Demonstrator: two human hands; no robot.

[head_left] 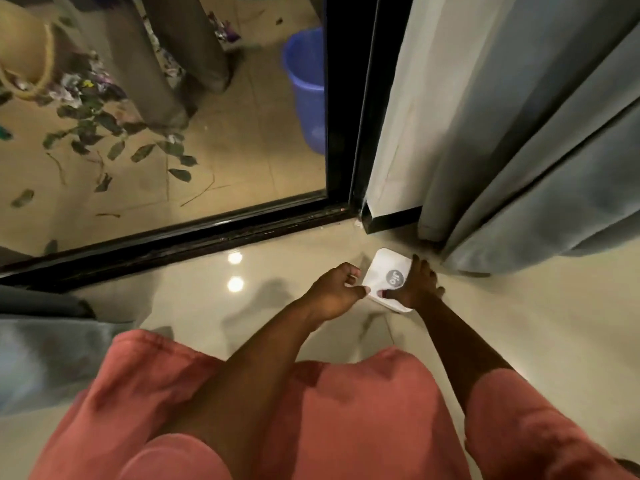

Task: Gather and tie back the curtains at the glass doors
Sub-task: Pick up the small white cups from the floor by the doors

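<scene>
White box (388, 275) on floor by curtain (519, 150) hem | R grip (417, 289) clasps its edge | L grip (334, 289) curled, empty

A white square device (388, 277) with a grey round logo lies on the glossy beige tiled floor (194, 299), near the corner of the black door frame (341, 98). Two round light reflections (235, 270) show on the tiles. Beyond the glass, a blue plastic bucket (304, 88) stands against the frame. Scattered green leaves (114, 150) lie on the outer floor, beside a tan woven basket (24, 53) at the upper left edge.
</scene>
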